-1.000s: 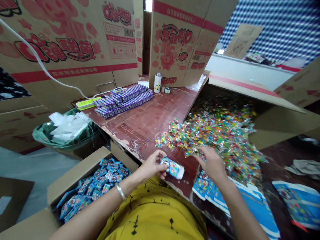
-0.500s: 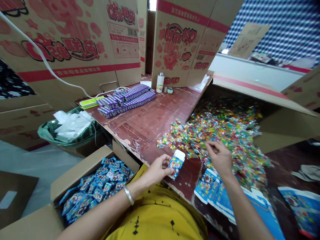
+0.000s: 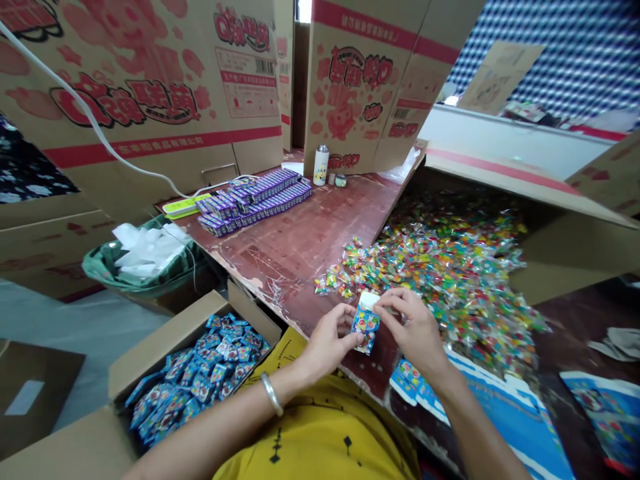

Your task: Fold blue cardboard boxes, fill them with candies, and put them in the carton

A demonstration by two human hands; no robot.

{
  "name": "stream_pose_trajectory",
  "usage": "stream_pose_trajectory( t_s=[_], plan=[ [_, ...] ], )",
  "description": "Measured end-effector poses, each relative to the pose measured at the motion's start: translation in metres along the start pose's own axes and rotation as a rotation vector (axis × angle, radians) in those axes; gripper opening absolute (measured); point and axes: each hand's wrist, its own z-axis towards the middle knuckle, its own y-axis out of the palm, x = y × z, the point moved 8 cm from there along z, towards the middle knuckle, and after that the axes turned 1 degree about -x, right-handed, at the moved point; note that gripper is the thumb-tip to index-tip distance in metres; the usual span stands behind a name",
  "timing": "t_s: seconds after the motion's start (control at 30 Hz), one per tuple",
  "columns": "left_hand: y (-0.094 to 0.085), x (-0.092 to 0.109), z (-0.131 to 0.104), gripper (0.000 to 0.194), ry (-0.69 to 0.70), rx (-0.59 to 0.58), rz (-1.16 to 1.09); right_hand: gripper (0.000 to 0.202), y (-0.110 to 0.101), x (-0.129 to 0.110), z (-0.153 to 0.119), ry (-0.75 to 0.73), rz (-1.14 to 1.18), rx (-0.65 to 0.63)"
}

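A small blue candy box (image 3: 367,324) with a white top flap stands tilted above the table's front edge. My left hand (image 3: 330,337) is closed around its lower sides. At the box's top, my right hand (image 3: 407,323) pinches with thumb and forefinger by the white flap; whether it grips the flap or something small, I cannot make out. Clear-wrapped colourful candies (image 3: 450,280) are heaped just beyond my right hand. Flat blue cartons (image 3: 493,400) lie under my right forearm. An open cardboard box (image 3: 120,370) at lower left holds many blue candy boxes (image 3: 200,373).
Purple boxes (image 3: 255,200) stand in rows at the back left of the red-brown table (image 3: 300,247). Behind them are a white bottle (image 3: 321,165) and large printed cartons (image 3: 360,87). A green-lined bin (image 3: 105,263) with white paper stands left. More blue cartons (image 3: 607,413) lie at right.
My right hand has moved left from the candy heap to the top of the box. My left hand has shifted slightly right with the box.
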Motion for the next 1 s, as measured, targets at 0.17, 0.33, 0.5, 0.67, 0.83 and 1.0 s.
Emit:
stream_pose_trajectory(
  t_s=[0.17,0.33,0.5,0.67,0.83,1.0],
  plan=[
    [0.001,0.02,-0.004,0.058,0.123,0.044,-0.124,0.025,0.015,0.01,-0.015,0.162,0.393,-0.047],
    [0.006,0.014,-0.006,0.048,0.078,-0.022,-0.095,0.023,0.032,0.021,-0.032,0.291,0.631,0.043],
    [0.009,0.003,-0.009,0.035,0.058,-0.081,-0.103,0.014,0.034,0.014,-0.027,0.233,0.625,-0.038],
    [0.004,0.006,-0.009,0.042,0.072,-0.039,-0.194,0.008,0.025,0.003,-0.028,0.109,0.461,0.054],
    [0.001,0.006,-0.008,0.048,0.055,0.01,-0.243,0.021,0.028,0.005,-0.029,0.17,0.607,0.122],
    [-0.004,0.013,-0.014,0.043,0.113,0.063,-0.055,0.014,0.034,0.004,-0.018,0.264,0.65,-0.026]
  ],
)
